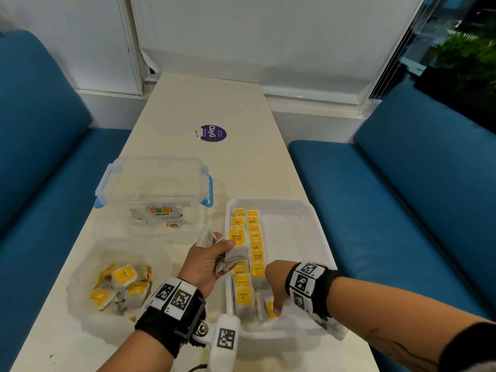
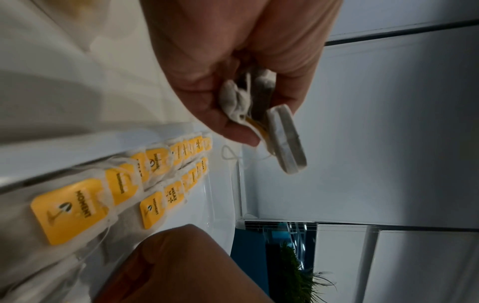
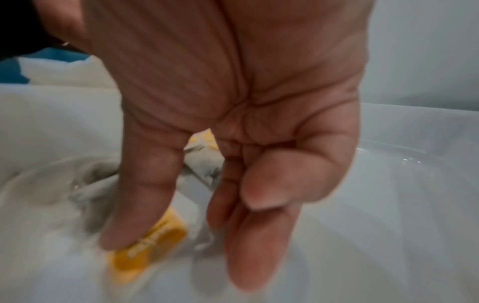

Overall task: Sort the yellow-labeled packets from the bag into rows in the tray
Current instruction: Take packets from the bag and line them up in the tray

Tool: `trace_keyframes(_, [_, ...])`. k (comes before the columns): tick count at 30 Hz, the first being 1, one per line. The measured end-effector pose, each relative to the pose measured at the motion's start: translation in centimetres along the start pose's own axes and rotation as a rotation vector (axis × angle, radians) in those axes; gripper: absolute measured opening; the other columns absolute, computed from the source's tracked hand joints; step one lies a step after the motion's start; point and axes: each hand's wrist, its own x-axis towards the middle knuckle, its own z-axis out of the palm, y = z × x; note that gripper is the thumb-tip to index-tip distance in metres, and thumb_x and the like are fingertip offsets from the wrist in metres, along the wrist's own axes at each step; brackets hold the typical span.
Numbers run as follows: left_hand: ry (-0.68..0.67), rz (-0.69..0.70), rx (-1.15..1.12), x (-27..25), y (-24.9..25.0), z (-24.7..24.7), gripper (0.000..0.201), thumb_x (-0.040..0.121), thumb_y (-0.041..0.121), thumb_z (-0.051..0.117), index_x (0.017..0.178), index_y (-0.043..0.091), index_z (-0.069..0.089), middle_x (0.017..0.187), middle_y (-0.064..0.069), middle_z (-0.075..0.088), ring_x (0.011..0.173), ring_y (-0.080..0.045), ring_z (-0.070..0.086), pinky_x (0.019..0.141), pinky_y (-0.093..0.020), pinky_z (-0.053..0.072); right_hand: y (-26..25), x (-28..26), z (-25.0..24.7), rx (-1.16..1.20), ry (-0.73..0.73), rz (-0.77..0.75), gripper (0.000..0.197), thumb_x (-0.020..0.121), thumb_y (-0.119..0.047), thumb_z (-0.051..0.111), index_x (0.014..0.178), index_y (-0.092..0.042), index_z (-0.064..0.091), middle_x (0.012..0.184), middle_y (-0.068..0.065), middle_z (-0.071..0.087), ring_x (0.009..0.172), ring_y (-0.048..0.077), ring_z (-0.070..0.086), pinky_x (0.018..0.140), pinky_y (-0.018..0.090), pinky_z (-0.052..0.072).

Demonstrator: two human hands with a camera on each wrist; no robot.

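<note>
Blue benches (image 1: 402, 210) flank the white table (image 1: 204, 103). On it sit a clear lidded box (image 1: 158, 189), a clear bag (image 1: 107, 285) of loose packets and the white tray (image 1: 295, 229), which holds two rows of yellow-labelled packets (image 1: 256, 245). Over the tray, the left hand (image 1: 204, 264) clutches a bunch of packets (image 1: 233, 253). The right hand (image 1: 276, 288), fingers straight, presses what looks like one packet (image 3: 150, 242) at the tray's near end.
</note>
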Motion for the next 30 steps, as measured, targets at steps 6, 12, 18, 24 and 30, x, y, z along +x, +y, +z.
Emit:
trace_keyframes(6, [0.004,0.009,-0.047,-0.3,0.7,-0.6,0.028,0.084,-0.008,0.056,0.070,0.015,0.047,0.060,-0.004,0.057,0.048,-0.014,0.062,0.046,-0.021,0.051,-0.3,1.1,0.6,-0.047,0.067,0.023,0.042,0.077,-0.027,0.075,0.110,-0.002,0.065,0.100,0.011,0.067,0.095,0.028,0.065,0.085,0.036,0.052])
trace_keyframes(12, [0.004,0.018,-0.055,-0.3,1.1,-1.0,0.029,0.085,-0.008,0.055,0.070,0.015,0.046,0.050,0.002,0.058,0.045,-0.012,0.062,0.044,-0.020,0.050,1.1,0.6,-0.9,0.117,-0.075,0.100,0.016,0.082,-0.013,0.069,0.076,0.002,0.065,0.107,0.016,0.070,0.061,0.017,0.067,0.075,0.031,0.054])
trace_keyframes(18, [-0.016,-0.010,-0.064,-0.2,0.7,-0.6,0.028,0.085,-0.009,0.054,0.071,0.014,0.048,0.052,0.000,0.061,0.048,-0.014,0.065,0.046,-0.020,0.051,1.0,0.1,-0.6,0.097,0.000,0.081,0.026,0.076,-0.024,0.076,0.070,-0.004,0.059,0.081,0.008,0.072,0.065,0.020,0.057,0.067,0.027,0.049])
trace_keyframes(24, [-0.007,-0.015,-0.082,0.1,0.7,-0.4,0.028,0.084,-0.009,0.055,0.069,0.014,0.049,0.052,-0.001,0.060,0.047,-0.014,0.064,0.046,-0.020,0.051,0.4,0.7,-0.5,0.023,0.009,0.067,0.013,0.079,-0.011,0.071,0.084,0.001,0.067,0.096,0.013,0.073,0.084,0.026,0.067,0.082,0.033,0.052])
trace_keyframes(30, [0.012,-0.018,-0.090,0.2,0.7,-1.0,0.027,0.084,-0.009,0.056,0.070,0.014,0.049,0.055,-0.002,0.060,0.048,-0.014,0.064,0.047,-0.021,0.052,2.0,0.1,-1.8,0.094,-0.010,0.057,0.015,0.086,-0.009,0.057,0.073,-0.002,0.056,0.072,0.008,0.066,0.049,0.010,0.054,0.045,0.016,0.048])
